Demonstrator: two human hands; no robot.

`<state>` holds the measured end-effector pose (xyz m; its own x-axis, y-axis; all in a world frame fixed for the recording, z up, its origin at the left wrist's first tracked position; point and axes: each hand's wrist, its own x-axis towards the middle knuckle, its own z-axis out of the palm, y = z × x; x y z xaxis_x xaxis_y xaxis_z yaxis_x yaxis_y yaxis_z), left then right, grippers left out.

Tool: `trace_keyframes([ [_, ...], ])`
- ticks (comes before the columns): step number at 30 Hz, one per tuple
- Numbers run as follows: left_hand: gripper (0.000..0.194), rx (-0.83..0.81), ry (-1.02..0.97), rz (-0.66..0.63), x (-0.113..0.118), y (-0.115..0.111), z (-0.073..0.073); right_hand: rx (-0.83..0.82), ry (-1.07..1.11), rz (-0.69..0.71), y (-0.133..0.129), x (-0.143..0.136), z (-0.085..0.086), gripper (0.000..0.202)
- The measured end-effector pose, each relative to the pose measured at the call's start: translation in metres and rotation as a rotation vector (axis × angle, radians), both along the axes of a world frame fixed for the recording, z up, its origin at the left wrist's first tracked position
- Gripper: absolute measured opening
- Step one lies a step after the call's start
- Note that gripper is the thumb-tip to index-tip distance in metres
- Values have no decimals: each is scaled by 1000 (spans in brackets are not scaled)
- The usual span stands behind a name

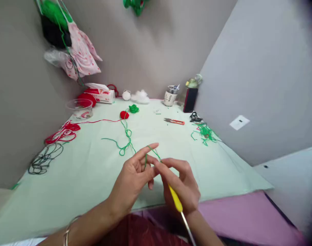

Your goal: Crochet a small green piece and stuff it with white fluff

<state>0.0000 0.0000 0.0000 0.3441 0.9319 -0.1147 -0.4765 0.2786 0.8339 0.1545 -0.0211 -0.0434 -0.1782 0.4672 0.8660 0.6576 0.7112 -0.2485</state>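
Green yarn (127, 135) runs loosely over the pale table cover up to my left hand (138, 172). It passes round my left fingers, with the index finger stretched out and the thumb pinching near the tip of the work. My right hand (181, 182) holds a crochet hook by its yellow handle (175, 199), the metal shaft pointing down toward me. Both hands meet at the fingertips, where the green strand reaches the hook's end; that end is largely hidden by my fingers. A small red ball (124, 114) and a green yarn bundle (133, 108) lie beyond my hands.
Orange-handled snips (174, 121) lie beyond my right hand, with green scraps (206, 133) at the right. A pen cup (170, 96) and dark phone (190, 100) stand by the wall. Red yarn (66, 131), black cord (44, 160) and a clear tub (81, 109) are left.
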Motion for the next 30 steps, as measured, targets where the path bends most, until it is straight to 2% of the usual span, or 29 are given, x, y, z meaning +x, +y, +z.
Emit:
trace_keyframes([
  [3,47,-149,-90,-101,-3,4,7,-83,261,36,5,0,13,35],
  [5,39,-178,-119,-107,-4,7,9,-184,486,114,7,0,20,29],
  [7,35,-141,-112,-66,-5,7,9,-306,689,232,8,-1,24,24],
  [9,37,-58,-70,-29,-3,7,8,-411,772,321,9,-3,25,21],
  [12,41,34,-6,-11,0,5,4,-437,726,314,10,-6,24,19],
  [15,44,43,9,-37,0,4,2,-426,740,306,11,-7,22,19],
  [20,42,34,61,-54,-6,6,3,-541,911,457,15,-3,20,17],
  [23,36,53,90,-45,-8,7,3,-571,931,502,16,-2,21,20],
  [26,32,89,118,-36,-10,6,2,-540,838,454,12,0,23,22],
  [30,31,144,166,1,-11,6,0,-359,551,298,3,2,26,24],
])
